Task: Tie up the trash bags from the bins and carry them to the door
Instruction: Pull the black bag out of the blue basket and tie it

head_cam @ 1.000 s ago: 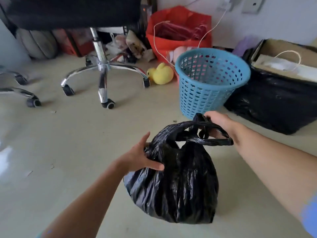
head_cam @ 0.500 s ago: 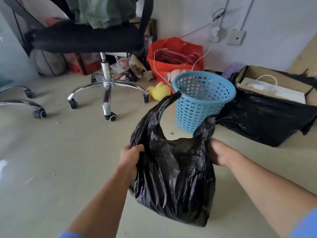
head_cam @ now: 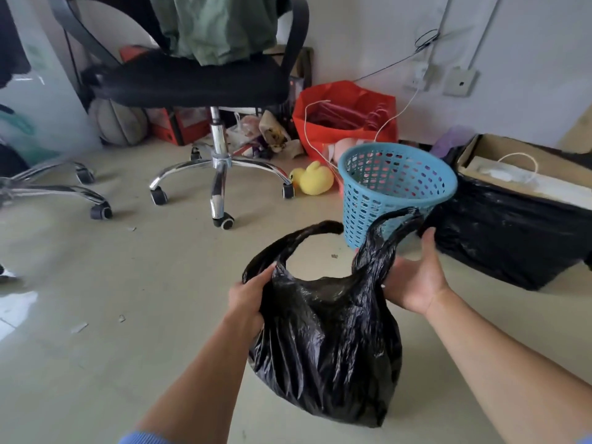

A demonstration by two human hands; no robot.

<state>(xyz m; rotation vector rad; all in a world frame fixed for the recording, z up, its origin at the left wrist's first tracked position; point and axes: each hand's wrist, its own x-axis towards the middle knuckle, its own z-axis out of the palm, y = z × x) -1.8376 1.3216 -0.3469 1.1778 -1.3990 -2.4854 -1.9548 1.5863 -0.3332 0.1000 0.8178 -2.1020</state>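
Left hand [head_cam: 248, 299] clenches the trash bag [head_cam: 326, 341] rim at 9 o'clock; right hand [head_cam: 413, 280] grasps its gathered handle [head_cam: 379, 251] at 3 o'clock. Blue bin [head_cam: 378, 200] stands at 12 o'clock.

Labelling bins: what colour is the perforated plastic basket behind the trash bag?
Light blue; the perforated plastic basket shows best in the head view.

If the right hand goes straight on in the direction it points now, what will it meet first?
The right hand touches the right handle of the black trash bag. Beyond it, the blue basket probably comes first, though depth is unclear.
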